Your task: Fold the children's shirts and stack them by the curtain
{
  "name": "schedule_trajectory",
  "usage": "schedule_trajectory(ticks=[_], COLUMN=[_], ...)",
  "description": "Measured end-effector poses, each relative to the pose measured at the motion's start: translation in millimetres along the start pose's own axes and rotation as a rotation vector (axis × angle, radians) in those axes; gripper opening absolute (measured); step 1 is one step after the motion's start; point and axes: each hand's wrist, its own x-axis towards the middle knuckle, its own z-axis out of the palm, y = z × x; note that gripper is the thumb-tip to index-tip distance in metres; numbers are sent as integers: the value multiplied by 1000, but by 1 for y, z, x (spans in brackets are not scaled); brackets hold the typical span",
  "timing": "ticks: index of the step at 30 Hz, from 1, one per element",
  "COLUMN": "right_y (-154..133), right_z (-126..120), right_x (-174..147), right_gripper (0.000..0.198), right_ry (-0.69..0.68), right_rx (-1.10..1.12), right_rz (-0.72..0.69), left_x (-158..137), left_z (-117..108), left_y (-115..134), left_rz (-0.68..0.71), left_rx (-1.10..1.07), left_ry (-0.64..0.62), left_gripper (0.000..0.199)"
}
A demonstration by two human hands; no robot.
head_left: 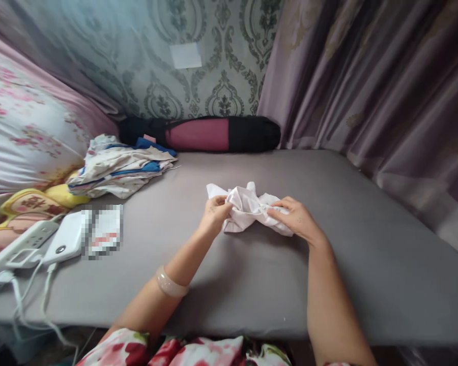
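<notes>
A crumpled, pale pinkish-white cloth garment (246,206) is bunched up between my two hands, just above the grey-covered surface (259,284). My left hand (215,212) pinches its left side between thumb and fingers. On the right, my right hand (294,217) grips the other side, thumb towards the middle and fingers on top. An opening or fold shows in the cloth between them. Its exact kind cannot be made out. A pale bangle (170,283) is on my left forearm.
At the left lie a heap of clothes (124,165), a yellow plush item (32,203), a white power bank (69,236), a power strip (21,249) with cables and a blurred packet (106,230). A long black-and-maroon bag (198,134) lies along the wall. Curtains (366,91) hang at right.
</notes>
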Motion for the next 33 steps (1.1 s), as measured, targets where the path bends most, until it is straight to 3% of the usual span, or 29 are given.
schedule_trajectory(ticks=[4, 8, 13, 17, 20, 23, 28, 33], right_y=[-8, -22, -42, -56, -67, -81, -110, -144], right_z=[3, 5, 0, -10, -24, -43, -82, -114], right_x=[2, 4, 11, 21, 29, 36, 47, 53], right_gripper=[25, 34, 45, 48, 48, 48, 52, 48], right_ry=[-14, -30, -40, 0, -24, -138, -288, -189], right_rx=[98, 201, 332, 425, 411, 349, 198, 117], right_rz=[-53, -17, 61, 84, 62, 23, -124, -223], left_x=[1, 6, 10, 4, 0, -2, -7, -12], left_z=[-17, -35, -65, -87, -100, -108, -117, -122], left_y=[21, 39, 66, 94, 116, 138, 183, 227], left_rz=[-71, -39, 155, 329, 393, 449, 602, 726], left_rx=[-111, -129, 51, 346, 478, 552, 736, 835], left_ry=[-1, 54, 16, -153, -315, -375, -283, -187], left_gripper=[9, 5, 8, 20, 29, 32, 33, 34])
